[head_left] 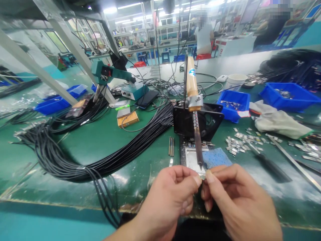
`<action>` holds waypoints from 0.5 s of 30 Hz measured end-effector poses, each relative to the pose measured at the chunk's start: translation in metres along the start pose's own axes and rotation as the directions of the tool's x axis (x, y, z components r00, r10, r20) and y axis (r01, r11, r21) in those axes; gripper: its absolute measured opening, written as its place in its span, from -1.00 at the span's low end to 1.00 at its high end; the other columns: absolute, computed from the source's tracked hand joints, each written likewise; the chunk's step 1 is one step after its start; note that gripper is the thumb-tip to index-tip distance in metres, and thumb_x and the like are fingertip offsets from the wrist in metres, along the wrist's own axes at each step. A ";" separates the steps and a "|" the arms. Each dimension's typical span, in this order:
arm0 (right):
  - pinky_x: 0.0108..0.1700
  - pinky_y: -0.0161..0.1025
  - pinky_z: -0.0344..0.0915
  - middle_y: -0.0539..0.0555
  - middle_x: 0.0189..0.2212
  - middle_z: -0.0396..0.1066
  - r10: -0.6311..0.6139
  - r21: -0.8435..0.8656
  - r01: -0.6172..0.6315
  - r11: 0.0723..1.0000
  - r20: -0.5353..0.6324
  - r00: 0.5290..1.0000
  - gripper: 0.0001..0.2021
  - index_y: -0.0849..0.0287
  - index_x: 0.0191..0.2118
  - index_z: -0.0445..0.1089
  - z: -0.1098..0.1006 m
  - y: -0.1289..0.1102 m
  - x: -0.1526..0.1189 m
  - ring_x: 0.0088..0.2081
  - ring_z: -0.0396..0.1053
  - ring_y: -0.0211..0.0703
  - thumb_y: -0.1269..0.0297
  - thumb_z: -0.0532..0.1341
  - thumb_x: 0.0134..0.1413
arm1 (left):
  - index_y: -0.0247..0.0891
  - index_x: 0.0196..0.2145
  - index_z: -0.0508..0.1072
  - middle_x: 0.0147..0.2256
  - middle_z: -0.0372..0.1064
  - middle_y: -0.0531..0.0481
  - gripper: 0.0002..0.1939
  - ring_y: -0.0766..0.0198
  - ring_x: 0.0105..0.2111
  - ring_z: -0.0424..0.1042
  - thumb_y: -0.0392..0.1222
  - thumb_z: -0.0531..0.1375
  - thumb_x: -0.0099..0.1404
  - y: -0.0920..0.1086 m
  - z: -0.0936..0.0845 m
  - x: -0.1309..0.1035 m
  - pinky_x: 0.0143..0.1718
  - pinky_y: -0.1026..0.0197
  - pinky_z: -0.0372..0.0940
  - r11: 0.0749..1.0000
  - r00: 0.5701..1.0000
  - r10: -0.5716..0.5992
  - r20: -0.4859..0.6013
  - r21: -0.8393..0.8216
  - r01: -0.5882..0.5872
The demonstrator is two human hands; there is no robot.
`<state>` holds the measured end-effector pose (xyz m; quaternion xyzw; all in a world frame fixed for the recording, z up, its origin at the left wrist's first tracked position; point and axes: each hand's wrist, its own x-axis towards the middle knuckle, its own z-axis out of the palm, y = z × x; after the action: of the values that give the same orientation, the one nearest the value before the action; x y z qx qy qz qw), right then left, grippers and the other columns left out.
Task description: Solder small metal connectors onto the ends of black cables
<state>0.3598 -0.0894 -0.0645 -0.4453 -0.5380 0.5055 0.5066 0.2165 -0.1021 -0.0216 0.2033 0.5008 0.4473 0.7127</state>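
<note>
Just under the tip of a soldering iron (198, 147), my left hand (173, 194) and my right hand (240, 201) meet with thumbs and forefingers pinched. Between their fingertips shows a tiny silvery metal part (203, 176), mostly covered by the fingers. The iron has a wooden handle and hangs point-down in a metal clamp (195, 101) before a black fan frame (209, 122). Behind my fingers lie a blue sponge (217, 157) and a pale metal tray (192, 159).
A thick bundle of black cables (130, 150) curves across the green bench at left. To the right lie loose metal pieces (240, 140), a black-handled tool (273, 167), a cloth glove (278, 122) and blue bins (233, 100). People sit farther back.
</note>
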 end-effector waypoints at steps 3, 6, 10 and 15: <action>-0.59 -0.41 0.42 -0.03 -0.50 0.48 0.023 0.026 -0.021 0.999 -0.051 0.998 -0.81 0.11 -0.39 0.41 0.003 -0.001 0.001 -0.62 0.43 -0.31 0.21 0.34 0.22 | -0.31 -0.43 0.40 -0.68 0.13 0.21 -0.82 0.57 -0.71 -0.12 -0.22 0.33 0.22 0.000 0.001 0.001 -0.66 0.39 -0.18 1.000 1.000 0.004 0.000 -0.011 -0.004; -0.61 -0.40 0.41 -0.03 -0.53 0.48 0.044 0.031 -0.042 0.999 -0.065 0.997 -0.78 0.12 -0.41 0.40 0.007 -0.004 0.001 -0.63 0.42 -0.31 0.20 0.36 0.20 | -0.30 -0.44 0.39 -0.70 0.12 0.22 -0.82 0.57 -0.72 -0.11 -0.22 0.33 0.22 0.001 0.002 0.002 -0.67 0.39 -0.18 1.000 1.000 0.002 -0.010 -0.015 -0.003; -0.61 -0.40 0.39 -0.03 -0.54 0.47 0.091 0.024 -0.088 0.996 -0.135 0.987 -0.76 0.11 -0.42 0.39 0.013 -0.008 0.001 -0.63 0.41 -0.31 0.15 0.37 0.17 | -0.30 -0.44 0.39 -0.70 0.14 0.21 -0.81 0.57 -0.73 -0.10 -0.21 0.33 0.21 0.002 0.002 0.003 -0.68 0.39 -0.18 1.000 1.000 0.000 -0.018 -0.020 -0.001; -0.63 -0.42 0.39 -0.03 -0.56 0.48 0.077 0.031 -0.073 0.997 -0.154 0.985 -0.76 0.11 -0.43 0.39 0.013 -0.006 0.002 -0.65 0.40 -0.31 0.16 0.38 0.16 | -0.29 -0.46 0.38 -0.70 0.13 0.22 -0.80 0.57 -0.73 -0.11 -0.20 0.33 0.21 0.005 0.003 0.004 -0.68 0.39 -0.20 1.000 1.000 -0.010 -0.011 -0.029 0.009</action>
<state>0.3473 -0.0895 -0.0580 -0.4968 -0.4735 0.4947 0.5331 0.2176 -0.0959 -0.0190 0.1884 0.4991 0.4520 0.7149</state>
